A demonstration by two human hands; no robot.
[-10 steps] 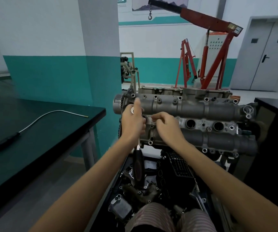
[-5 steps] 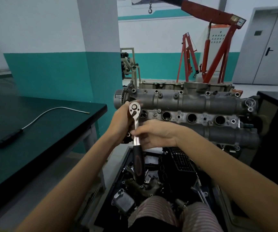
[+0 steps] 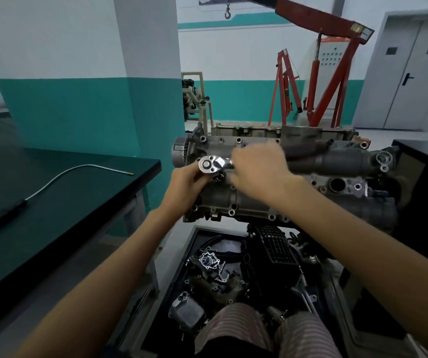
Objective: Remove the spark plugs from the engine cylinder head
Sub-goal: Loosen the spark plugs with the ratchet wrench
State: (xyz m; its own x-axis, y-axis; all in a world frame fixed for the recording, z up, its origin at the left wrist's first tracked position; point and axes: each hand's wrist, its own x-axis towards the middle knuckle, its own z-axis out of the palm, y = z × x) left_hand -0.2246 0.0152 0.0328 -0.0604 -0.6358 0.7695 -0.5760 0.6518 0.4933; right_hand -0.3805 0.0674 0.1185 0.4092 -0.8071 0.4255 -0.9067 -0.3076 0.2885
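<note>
Ratchet on the cylinder head, mid-frame.
My left hand grips the ratchet wrench head; my blurred right hand clamps its handle. No legible writing.

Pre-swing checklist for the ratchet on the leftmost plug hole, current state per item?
1. Ratchet head over leftmost plug well on the cylinder head: ok.
2. Left hand steadying the ratchet head from below: ok.
3. Right hand gripping the handle: cannot tell, blurred, handle hidden.
4. Socket seated on the plug: cannot tell, hidden.
5. Flexible pickup tool lying on the bench, ready: ok.
</note>
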